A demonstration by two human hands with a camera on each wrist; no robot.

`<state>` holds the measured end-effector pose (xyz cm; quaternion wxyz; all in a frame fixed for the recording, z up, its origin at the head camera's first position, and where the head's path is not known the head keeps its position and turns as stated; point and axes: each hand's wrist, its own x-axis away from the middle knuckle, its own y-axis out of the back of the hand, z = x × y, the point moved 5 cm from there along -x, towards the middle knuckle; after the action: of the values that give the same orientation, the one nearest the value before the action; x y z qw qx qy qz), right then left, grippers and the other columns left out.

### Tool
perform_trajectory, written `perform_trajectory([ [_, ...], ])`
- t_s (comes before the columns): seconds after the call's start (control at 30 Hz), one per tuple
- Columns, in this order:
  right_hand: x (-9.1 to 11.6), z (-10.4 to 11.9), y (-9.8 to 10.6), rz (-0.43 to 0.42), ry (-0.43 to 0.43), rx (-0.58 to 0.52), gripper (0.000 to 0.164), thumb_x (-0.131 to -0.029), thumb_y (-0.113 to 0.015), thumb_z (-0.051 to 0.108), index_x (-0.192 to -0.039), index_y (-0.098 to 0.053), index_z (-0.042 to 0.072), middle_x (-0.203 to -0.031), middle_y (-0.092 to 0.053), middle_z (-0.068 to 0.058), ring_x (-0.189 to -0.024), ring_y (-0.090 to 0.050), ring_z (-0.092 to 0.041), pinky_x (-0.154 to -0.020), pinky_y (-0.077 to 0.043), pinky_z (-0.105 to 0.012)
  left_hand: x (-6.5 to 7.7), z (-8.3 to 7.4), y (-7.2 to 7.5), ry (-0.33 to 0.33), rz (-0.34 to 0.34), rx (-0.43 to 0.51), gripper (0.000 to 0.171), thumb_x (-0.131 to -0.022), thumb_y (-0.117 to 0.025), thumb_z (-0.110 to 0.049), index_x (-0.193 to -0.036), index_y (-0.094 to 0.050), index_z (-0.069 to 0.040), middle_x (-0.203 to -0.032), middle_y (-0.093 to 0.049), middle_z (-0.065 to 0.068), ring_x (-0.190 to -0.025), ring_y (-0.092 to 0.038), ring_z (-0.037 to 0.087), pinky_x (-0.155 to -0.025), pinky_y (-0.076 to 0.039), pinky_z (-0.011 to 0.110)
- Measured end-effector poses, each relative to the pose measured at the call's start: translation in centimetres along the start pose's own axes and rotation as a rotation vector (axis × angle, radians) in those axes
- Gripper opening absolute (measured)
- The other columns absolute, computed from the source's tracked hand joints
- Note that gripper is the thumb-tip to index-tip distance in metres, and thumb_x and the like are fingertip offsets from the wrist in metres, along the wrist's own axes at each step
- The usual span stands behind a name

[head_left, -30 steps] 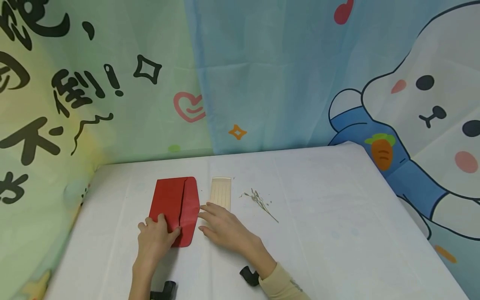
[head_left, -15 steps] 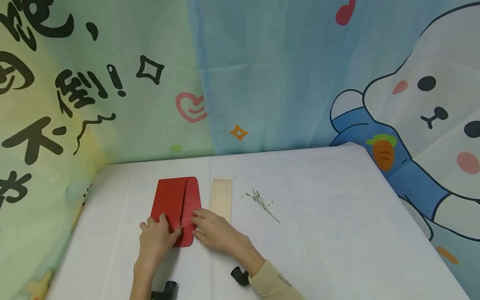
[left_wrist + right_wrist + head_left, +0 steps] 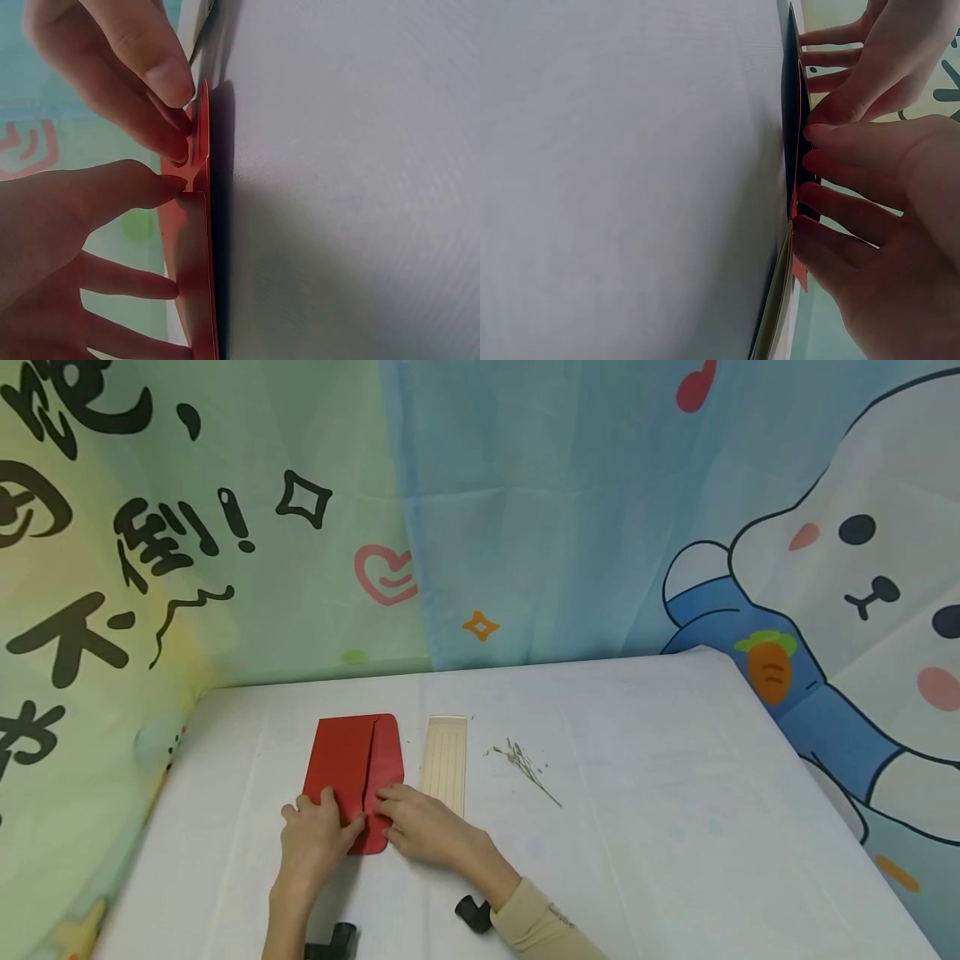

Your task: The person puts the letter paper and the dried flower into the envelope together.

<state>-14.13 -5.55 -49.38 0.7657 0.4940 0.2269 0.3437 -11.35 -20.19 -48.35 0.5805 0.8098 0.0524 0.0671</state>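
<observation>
Red envelope (image 3: 342, 750) lies on the white counter (image 3: 660, 827), left of centre in the head view. Its flap (image 3: 387, 747) is on the right side, rounded corners, with a dark gap line between flap and body. Left hand (image 3: 311, 837): on the near-left part of the envelope, fingers spread and fairly straight, tips resting on the body, thumb reaching toward the gap line. Holding it down flat, no grip around it. Right hand (image 3: 431, 825): comes in from the right, fingers extended and slightly bent, tips on the near half of the flap, close to the left thumb. Touching, not wrapped around anything. Can't tell if any tip is inside the gap.

Just right of the envelope: cream ribbed strip (image 3: 447, 752), lengthwise away from the person, near end hidden behind the right hand. In the head view its far part is apart from the flap. Further right: dried sprig (image 3: 522, 764), lying at a slant, a few crumbs by it.

Beige sleeve (image 3: 542, 927) on the right arm. Black piece at each wrist. Cloth backdrop (image 3: 555, 510) behind, printed with a white cartoon animal and a carrot (image 3: 769, 672).
</observation>
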Motion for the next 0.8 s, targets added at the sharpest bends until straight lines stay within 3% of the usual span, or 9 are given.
perform_trajectory([
  [0.4, -0.25, 0.52, -0.12, -0.032, 0.055, 0.033, 0.03, -0.097, -0.068, 0.009, -0.126, -0.073, 0.009, -0.142, -0.064, -0.007, -0.137, -0.056, -0.018, -0.112, -0.044, -0.025, -0.04, 0.04, 0.16, 0.003, 0.037, -0.009, 0.056, -0.088, -0.079, -0.028, -0.116, -0.055, 0.014, -0.098, -0.056, 0.037, -0.091, -0.054, 0.052, -0.067, -0.057, 0.054],
  [0.5, -0.5, 0.66, -0.14, -0.053, 0.052, 0.018, 0.028, -0.095, -0.068, 0.007, -0.122, -0.075, 0.009, -0.139, -0.065, -0.007, -0.134, -0.057, -0.018, -0.111, -0.044, -0.023, -0.08, 0.23, 0.25, 0.004, 0.037, 0.01, 0.059, -0.089, -0.078, -0.028, -0.123, -0.051, 0.012, -0.104, -0.054, 0.039, -0.092, -0.053, 0.053, -0.067, -0.057, 0.055],
  [0.67, -0.83, 0.86, -0.13, -0.064, 0.043, 0.008, 0.025, -0.093, -0.07, 0.005, -0.117, -0.077, 0.01, -0.137, -0.067, -0.007, -0.134, -0.058, -0.018, -0.113, -0.042, -0.023, -0.01, 0.11, 0.28, -0.003, 0.066, 0.063, 0.058, -0.092, -0.072, -0.022, -0.139, -0.044, -0.002, -0.127, -0.043, 0.043, -0.099, -0.052, 0.06, -0.069, -0.057, 0.061],
  [0.8, -0.8, 0.8, -0.08, -0.06, 0.027, 0.006, 0.024, -0.093, -0.072, 0.006, -0.116, -0.078, 0.01, -0.134, -0.068, -0.006, -0.131, -0.059, -0.016, -0.111, -0.044, -0.022, 0.05, -0.5, 0.09, -0.057, 0.105, 0.084, 0.046, -0.096, -0.068, -0.016, -0.137, -0.048, -0.012, -0.132, -0.038, 0.041, -0.099, -0.053, 0.062, -0.068, -0.058, 0.062],
])
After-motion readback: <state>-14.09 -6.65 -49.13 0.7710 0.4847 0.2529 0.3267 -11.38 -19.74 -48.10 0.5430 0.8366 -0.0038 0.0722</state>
